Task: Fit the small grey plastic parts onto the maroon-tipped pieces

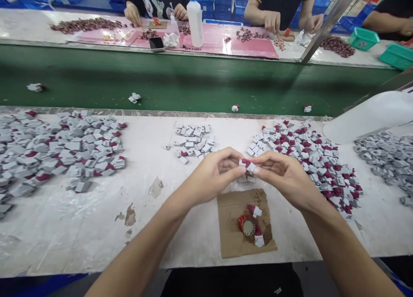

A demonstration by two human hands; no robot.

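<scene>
The left hand and the right hand met over the middle of the worktop, each pinching the same small grey and maroon piece between thumb and fingers; the piece was held in the air, just beyond the far edge of a cardboard sheet; on that sheet stood an upturned red bottle cap, with one two-coloured part lying at its far right and another at its near right; what the cap contained was too small to tell. The grip looked like the likeliest point of failure: so small a thing, held only by fingertips, could have twisted or sprung loose if the hands had pushed unevenly, and the fingers covered too much of it to show how well its halves were seated; a dark, wet-looking stain spread across the cardboard by the cap, so a dropped piece could have been smeared there; a careless wrist, coming back low, could have tipped the cap; to the right, the mixed heap lay close to the right hand and forearm, and an outward swing could have scattered it; a small grey heap lay beyond the left hand, where a long reach could have knocked parts astray.
</scene>
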